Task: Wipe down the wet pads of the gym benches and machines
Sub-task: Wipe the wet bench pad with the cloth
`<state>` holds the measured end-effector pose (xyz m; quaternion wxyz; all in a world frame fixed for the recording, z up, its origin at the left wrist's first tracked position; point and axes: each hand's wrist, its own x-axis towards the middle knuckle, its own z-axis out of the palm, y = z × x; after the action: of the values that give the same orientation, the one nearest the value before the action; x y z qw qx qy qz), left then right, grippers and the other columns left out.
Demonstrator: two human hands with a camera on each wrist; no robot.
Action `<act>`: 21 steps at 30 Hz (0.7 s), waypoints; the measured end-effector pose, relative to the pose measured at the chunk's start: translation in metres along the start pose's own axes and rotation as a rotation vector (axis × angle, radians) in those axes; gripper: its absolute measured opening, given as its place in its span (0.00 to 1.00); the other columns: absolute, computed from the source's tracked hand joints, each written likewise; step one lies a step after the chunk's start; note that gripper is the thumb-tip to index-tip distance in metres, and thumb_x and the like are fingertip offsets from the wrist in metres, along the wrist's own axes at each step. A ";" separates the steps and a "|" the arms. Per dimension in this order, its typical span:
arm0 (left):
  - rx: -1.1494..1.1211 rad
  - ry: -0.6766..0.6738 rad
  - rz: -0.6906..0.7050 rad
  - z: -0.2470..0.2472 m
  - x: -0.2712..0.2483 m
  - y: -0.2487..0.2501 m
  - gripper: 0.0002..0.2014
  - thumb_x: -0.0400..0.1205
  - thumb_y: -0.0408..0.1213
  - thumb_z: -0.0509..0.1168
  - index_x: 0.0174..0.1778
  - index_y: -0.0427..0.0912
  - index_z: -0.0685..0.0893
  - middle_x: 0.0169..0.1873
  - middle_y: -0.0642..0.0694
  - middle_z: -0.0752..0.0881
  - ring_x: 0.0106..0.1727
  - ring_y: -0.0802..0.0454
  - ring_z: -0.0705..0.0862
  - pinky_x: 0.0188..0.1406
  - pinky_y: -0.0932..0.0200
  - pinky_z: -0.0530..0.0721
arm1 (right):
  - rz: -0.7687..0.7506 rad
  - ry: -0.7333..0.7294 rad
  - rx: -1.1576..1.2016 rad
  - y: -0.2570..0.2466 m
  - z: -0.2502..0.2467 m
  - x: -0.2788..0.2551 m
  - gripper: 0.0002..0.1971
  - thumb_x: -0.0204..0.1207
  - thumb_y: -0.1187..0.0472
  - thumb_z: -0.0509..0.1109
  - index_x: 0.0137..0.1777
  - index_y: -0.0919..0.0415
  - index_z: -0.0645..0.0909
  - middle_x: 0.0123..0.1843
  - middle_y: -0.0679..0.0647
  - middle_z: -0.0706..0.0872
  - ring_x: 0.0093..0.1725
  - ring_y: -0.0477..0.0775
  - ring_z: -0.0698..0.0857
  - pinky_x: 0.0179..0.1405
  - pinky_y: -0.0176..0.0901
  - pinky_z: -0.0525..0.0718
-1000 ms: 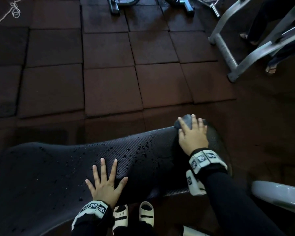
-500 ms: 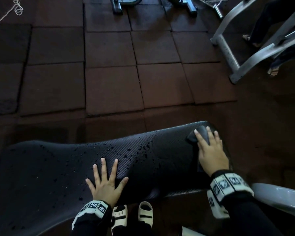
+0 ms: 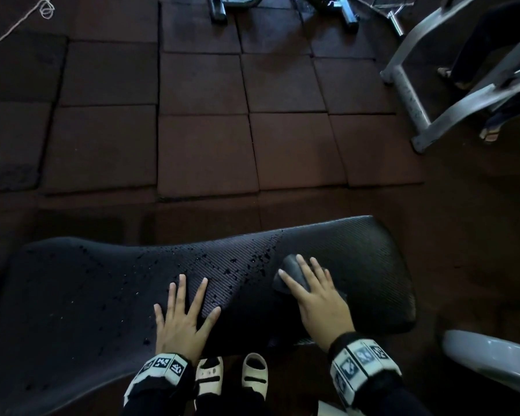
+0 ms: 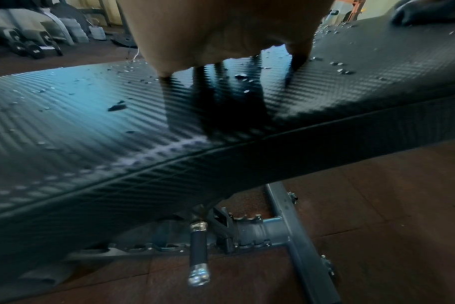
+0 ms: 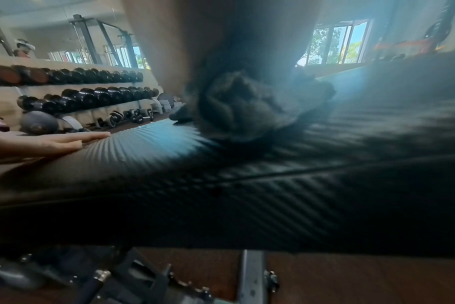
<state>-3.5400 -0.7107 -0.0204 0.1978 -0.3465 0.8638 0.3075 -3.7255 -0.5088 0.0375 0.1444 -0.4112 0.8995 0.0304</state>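
A black ribbed bench pad (image 3: 87,283) spans the lower head view, with water drops (image 3: 246,262) beading near its middle. My left hand (image 3: 183,313) lies flat on the pad, fingers spread and straight. My right hand (image 3: 315,292) presses a dark grey cloth (image 3: 288,271) onto the pad with straight fingers, just right of the drops. The right wrist view shows the bunched cloth (image 5: 249,105) under the palm. In the left wrist view drops (image 4: 242,77) glint on the pad (image 4: 91,127) under my left fingers.
Brown rubber floor tiles (image 3: 204,151) lie beyond the bench. A grey machine frame (image 3: 412,94) stands at the far right, with another person's sandalled feet (image 3: 490,133) by it. A dumbbell rack (image 5: 73,90) lines the wall. The bench's steel frame (image 4: 286,226) sits under the pad.
My right hand has slid the cloth from the pad's far right end leftward and nearer, toward the drops. The left hand has stayed flat in place.
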 end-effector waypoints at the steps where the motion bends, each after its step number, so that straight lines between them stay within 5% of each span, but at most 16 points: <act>1: 0.013 0.003 0.003 -0.001 0.000 -0.006 0.42 0.65 0.80 0.23 0.78 0.72 0.37 0.76 0.62 0.23 0.77 0.61 0.22 0.79 0.41 0.32 | -0.004 0.010 -0.010 0.006 -0.001 -0.005 0.31 0.69 0.60 0.59 0.75 0.43 0.69 0.78 0.57 0.69 0.76 0.62 0.68 0.77 0.53 0.61; 6: -0.006 0.043 -0.138 -0.008 -0.007 -0.041 0.36 0.72 0.77 0.32 0.76 0.73 0.35 0.77 0.62 0.25 0.80 0.55 0.28 0.79 0.35 0.37 | 0.115 0.069 0.049 0.031 -0.010 0.017 0.27 0.74 0.61 0.60 0.75 0.48 0.69 0.77 0.61 0.70 0.75 0.69 0.70 0.70 0.61 0.66; 13: -0.074 0.020 -0.270 -0.005 -0.019 -0.064 0.34 0.77 0.70 0.41 0.75 0.73 0.31 0.74 0.59 0.20 0.81 0.47 0.27 0.78 0.32 0.37 | 0.255 0.045 0.081 -0.001 -0.022 0.091 0.25 0.84 0.60 0.54 0.80 0.47 0.60 0.83 0.62 0.54 0.81 0.67 0.50 0.79 0.60 0.45; 17: -0.073 -0.008 -0.272 -0.004 -0.017 -0.064 0.33 0.78 0.69 0.40 0.73 0.73 0.27 0.72 0.59 0.17 0.79 0.47 0.23 0.77 0.32 0.34 | 0.198 -0.079 0.048 -0.043 -0.023 0.122 0.26 0.83 0.60 0.52 0.80 0.45 0.58 0.83 0.61 0.53 0.81 0.65 0.49 0.79 0.60 0.44; 21: -0.090 -0.024 -0.265 -0.004 -0.017 -0.064 0.33 0.74 0.71 0.35 0.71 0.74 0.26 0.71 0.59 0.15 0.79 0.47 0.23 0.77 0.32 0.33 | -0.027 -0.134 0.022 -0.104 -0.011 0.130 0.30 0.80 0.63 0.54 0.81 0.44 0.55 0.84 0.59 0.49 0.82 0.64 0.46 0.79 0.60 0.42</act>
<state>-3.4829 -0.7422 -0.0332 0.2313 -0.4623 0.7935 0.3211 -3.7310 -0.6740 0.0182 0.2091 -0.4187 0.8825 0.0458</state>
